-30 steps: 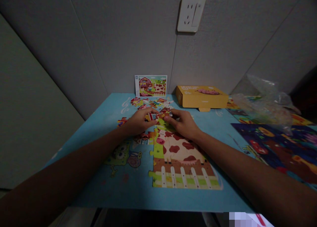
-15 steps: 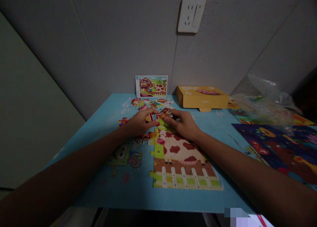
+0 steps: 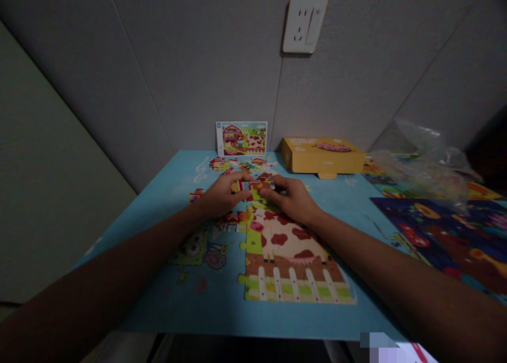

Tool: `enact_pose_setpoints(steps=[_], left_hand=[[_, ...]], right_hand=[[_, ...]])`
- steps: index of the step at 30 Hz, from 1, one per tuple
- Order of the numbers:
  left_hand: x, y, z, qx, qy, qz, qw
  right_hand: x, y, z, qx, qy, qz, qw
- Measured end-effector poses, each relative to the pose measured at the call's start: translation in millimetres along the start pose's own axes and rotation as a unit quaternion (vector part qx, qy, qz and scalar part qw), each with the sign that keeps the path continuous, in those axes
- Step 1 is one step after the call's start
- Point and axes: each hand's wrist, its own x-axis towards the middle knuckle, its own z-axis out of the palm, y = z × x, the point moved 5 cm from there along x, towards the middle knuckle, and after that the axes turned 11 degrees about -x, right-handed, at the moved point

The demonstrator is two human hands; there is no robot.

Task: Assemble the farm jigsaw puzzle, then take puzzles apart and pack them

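Observation:
Both of my hands are over the middle of the table, close together. My left hand [image 3: 225, 195] is closed, its thumb and fingers around a red, white and yellow jigsaw piece [image 3: 239, 186]. Facing it, my right hand [image 3: 296, 198] grips a green and brown jigsaw piece [image 3: 258, 189] between thumb and fingers. The two pieces touch or nearly touch; fingers hide the join. Just below lies the joined cow section [image 3: 297, 236] of the puzzle, with a white fence along its bottom edge. More pieces [image 3: 233, 220] lie beside its left edge, partly behind my left hand.
Loose pieces [image 3: 245, 166] lie beyond my hands. A farm picture card [image 3: 242, 139] leans on the wall, with a yellow box [image 3: 325, 156] to its right. Clear plastic bags [image 3: 428, 162] and a dark-blue picture [image 3: 443, 241] are at the right. The blue tabletop [image 3: 154, 194] carries cartoon prints.
My right thumb and the green and brown piece have shifted slightly left, toward my left hand. Otherwise the hands and the cow section stay where they were.

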Motion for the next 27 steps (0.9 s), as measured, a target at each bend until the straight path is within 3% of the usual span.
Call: enact_pose_setpoints(steps=[4, 8, 16, 22, 27], left_hand=[[-2, -15, -2.6, -0.099, 0.053, -0.095, 0.989], [-3, -29, 0.8, -0.17, 0.062, -0.17, 0.969], [3, -33, -10.8, -0.191, 0.16, -0.129, 0.96], [1, -28, 3.2, -0.338, 0.135, -0.147, 0.92], [-3, -20, 12.7, -0.318, 0.084, -0.151, 0.932]], right_hand=[[-1, -1, 0, 0.031, 0.01, 0.005, 0.999], [-1, -1, 1, 0.047, 0.001, 0.012, 0.999], [-1, 10, -1, 0.073, 0.057, 0.051, 0.994], [-1, 10, 4, 0.143, 0.039, 0.067, 0.987], [-2, 12, 5, 0.128, 0.027, 0.075, 0.989]])
